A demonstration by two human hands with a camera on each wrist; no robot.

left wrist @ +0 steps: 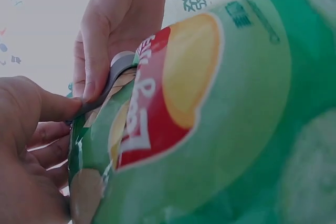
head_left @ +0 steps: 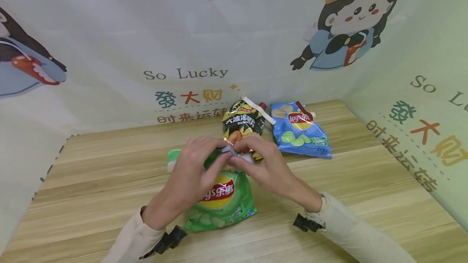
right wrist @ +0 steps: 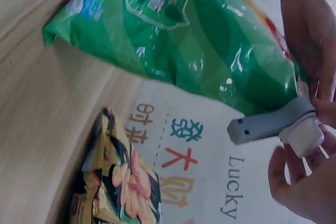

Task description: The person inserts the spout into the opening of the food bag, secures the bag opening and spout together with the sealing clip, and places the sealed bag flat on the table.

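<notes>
A green bag of Lay's chips (head_left: 223, 210) stands tilted on the table in front of me. Along its top edge runs a grey bag clip (right wrist: 265, 127) with a white spout cap (right wrist: 304, 137). My left hand (head_left: 186, 177) pinches the clip and bag edge between thumb and index finger, the other fingers behind the bag. From the other side, my right hand (head_left: 272, 167) pinches the clip near the cap with thumb and fingertips. In the left wrist view the clip (left wrist: 115, 74) curves across the folded bag top. Fingers partly cover it in the head view.
Behind my hands lies a black chip bag (head_left: 241, 121) with a white clip (head_left: 254, 108) and dark red cap. To its right is a blue Lay's bag (head_left: 300, 133) with a red clip (head_left: 303, 109). A printed cloth (head_left: 109, 84) hangs along the wooden table's (head_left: 109, 161) back edge.
</notes>
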